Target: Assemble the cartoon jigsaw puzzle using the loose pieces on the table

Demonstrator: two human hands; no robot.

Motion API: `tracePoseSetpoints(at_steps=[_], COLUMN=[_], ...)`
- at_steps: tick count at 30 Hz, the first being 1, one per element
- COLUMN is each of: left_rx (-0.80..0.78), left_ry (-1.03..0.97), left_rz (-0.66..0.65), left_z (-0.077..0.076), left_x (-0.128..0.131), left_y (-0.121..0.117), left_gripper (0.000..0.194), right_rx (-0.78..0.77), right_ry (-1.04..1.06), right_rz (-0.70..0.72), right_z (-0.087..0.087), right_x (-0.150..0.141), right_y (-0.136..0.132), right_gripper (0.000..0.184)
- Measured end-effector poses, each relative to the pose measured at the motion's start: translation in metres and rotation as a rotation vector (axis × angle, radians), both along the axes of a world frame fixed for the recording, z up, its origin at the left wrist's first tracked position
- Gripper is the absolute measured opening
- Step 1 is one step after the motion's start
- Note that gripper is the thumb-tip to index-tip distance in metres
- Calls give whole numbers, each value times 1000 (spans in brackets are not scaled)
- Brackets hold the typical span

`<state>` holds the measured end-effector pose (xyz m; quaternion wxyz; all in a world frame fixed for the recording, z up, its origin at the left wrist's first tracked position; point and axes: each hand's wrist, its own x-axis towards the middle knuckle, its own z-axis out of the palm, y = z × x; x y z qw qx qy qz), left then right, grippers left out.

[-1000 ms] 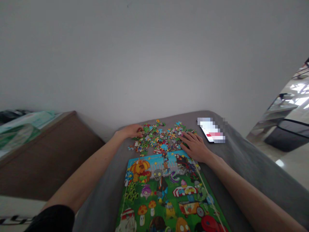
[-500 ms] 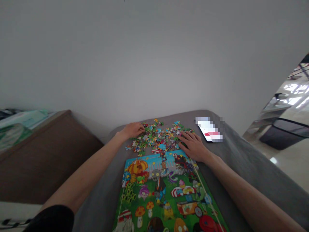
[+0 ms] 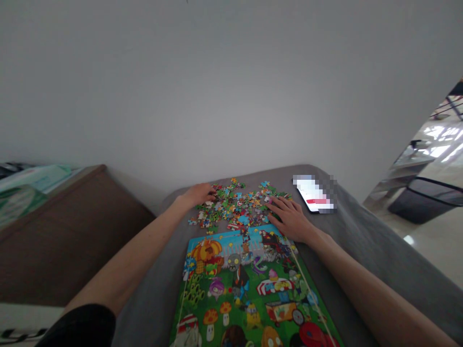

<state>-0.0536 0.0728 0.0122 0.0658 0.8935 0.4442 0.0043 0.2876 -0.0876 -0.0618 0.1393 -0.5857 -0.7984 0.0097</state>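
Observation:
A heap of loose jigsaw pieces [image 3: 235, 205] in many colours lies spread on a grey cloth-covered surface. At its left edge is my left hand [image 3: 199, 193], fingers bent and slightly apart over the outer pieces; no piece shows clearly in it. My right hand [image 3: 289, 218] rests palm down on the other side, fingers spread, their tips touching pieces at the heap's right edge. Nearer to me lies a jigsaw board [image 3: 246, 289] with a cartoon picture of zombies, mushrooms and a pumpkin. The right hand's heel is beside the board's far right corner.
A phone with a lit screen [image 3: 314, 193] lies to the right of the pieces. A pale wall [image 3: 231, 96] rises behind the surface. On the left stands a brown cabinet [image 3: 83, 226] with packages on top. A dark bin [image 3: 415, 200] is on the floor at right.
The left hand's fingers have shifted very slightly at the heap's edge. The right hand, pieces and board stay where they were.

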Motion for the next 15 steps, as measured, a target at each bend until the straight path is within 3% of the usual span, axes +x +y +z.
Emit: tracePoseSetpoints(at_steps=[7, 15], left_rx=[71, 95], left_ry=[79, 13], left_rz=[35, 70], left_z=[3, 13], left_x=[-2, -13], left_y=[-3, -5], left_gripper=[23, 29], right_rx=[6, 30], right_ry=[10, 3], right_rz=[4, 11], right_z=[-2, -4], right_x=[1, 2], right_y=[1, 1], right_gripper=[48, 48])
